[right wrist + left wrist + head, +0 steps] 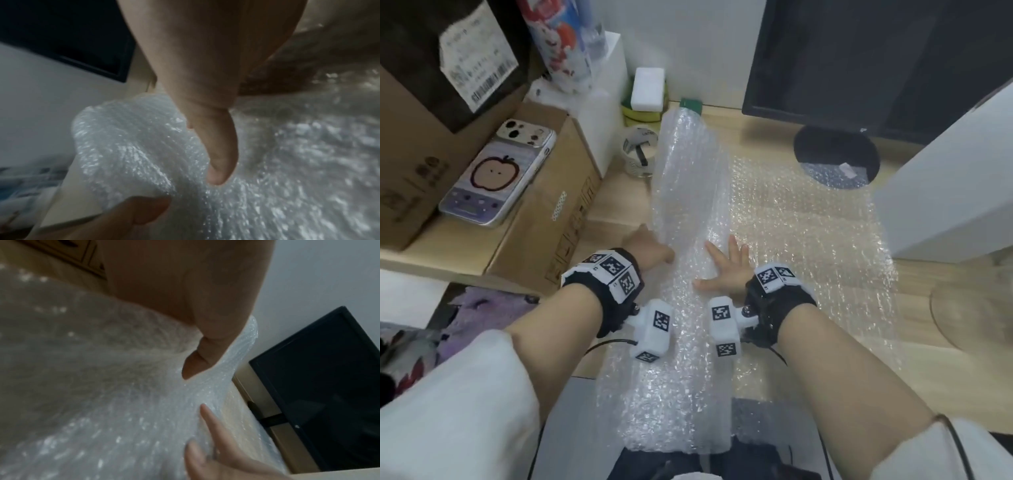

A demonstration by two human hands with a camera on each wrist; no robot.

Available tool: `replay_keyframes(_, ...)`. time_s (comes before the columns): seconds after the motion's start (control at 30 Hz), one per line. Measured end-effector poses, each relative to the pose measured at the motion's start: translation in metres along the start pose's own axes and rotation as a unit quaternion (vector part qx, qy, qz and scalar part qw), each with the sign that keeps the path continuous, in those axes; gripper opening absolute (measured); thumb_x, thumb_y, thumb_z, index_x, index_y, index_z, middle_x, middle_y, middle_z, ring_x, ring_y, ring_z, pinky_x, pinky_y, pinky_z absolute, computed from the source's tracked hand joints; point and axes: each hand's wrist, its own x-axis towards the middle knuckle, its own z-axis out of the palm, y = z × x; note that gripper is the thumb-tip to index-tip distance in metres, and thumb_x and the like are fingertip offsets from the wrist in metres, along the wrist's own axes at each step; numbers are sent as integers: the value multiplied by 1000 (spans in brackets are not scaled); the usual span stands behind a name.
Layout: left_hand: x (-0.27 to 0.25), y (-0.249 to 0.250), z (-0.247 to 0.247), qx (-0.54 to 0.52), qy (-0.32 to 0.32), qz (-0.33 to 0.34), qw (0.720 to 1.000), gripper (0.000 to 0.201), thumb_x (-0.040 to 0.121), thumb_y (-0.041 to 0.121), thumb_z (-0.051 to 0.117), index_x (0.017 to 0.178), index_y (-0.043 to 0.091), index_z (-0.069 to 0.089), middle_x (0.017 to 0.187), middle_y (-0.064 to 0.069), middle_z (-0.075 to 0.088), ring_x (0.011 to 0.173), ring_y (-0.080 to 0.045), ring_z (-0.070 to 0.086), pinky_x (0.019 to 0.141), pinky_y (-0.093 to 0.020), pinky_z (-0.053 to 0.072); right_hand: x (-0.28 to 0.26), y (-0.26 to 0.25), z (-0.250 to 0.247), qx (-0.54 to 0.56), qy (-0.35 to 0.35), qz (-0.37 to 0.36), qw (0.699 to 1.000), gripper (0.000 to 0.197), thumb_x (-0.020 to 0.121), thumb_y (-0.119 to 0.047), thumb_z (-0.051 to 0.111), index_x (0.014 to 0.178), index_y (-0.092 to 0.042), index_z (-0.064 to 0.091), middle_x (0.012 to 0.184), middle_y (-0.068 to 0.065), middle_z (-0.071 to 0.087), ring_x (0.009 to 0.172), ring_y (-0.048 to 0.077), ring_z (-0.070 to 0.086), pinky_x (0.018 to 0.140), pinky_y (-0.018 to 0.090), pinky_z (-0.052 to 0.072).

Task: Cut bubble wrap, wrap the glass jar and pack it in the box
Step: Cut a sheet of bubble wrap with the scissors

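Presently, a long roll of bubble wrap [688, 212] is seen lying on the desk [774, 137], running from the near edge toward the far side, with a flat sheet spread to its right. The left hand [650, 250] is laid against the roll's left flank; whether its fingers are curled cannot be told. The right hand [726, 270] is pressed flat on the roll with fingers spread wide. A green cap [691, 105] is visible at the roll's far end. A cardboard box [544, 212] is stationed at left, carrying a phone [496, 174]. A dark monitor [876, 65] is placed at far right.
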Motion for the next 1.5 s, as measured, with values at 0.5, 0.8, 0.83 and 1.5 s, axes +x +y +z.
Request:
replay_keyframes(0.5, 12, -18, -6, 150, -15, -51, 987, 91, 71, 44, 74, 141, 6, 30, 148, -20, 24, 132, -37, 32, 102, -40, 37, -11, 9, 18, -97, 59, 41, 993, 104, 79, -60, 58, 141, -43, -24, 146, -5, -42, 137, 20, -34, 109, 60, -15)
replay_keyframes(0.8, 9, -33, -6, -38, 149, -33, 988, 58, 95, 41, 28, 116, -9, 51, 103, -20, 61, 90, -35, 58, 88, -41, 48, -17, 11, 14, -63, 67, 27, 995, 101, 79, -55, 60, 144, -41, -16, 151, -5, -35, 140, 20, -28, 110, 62, -10)
replay_keyframes(0.83, 10, -36, -7, -8, 166, -14, 986, 45, 96, 31, 30, 99, -5, 57, 84, -16, 59, 77, -30, 55, 79, -37, 47, -17, 12, 13, -64, 66, 26, 995, 101, 79, -54, 60, 144, -41, -15, 151, -5, -34, 141, 20, -28, 110, 62, -9)
replay_keyframes(1.5, 3, -34, -7, 2, 170, -26, 985, 18, 90, 21, 51, 89, 4, 57, 87, -12, 55, 64, -22, 47, 56, -31, 37, -8, 17, 16, -75, 78, 20, 994, 104, 76, -57, 63, 143, -44, -16, 150, -6, -37, 140, 24, -28, 109, 65, -5)
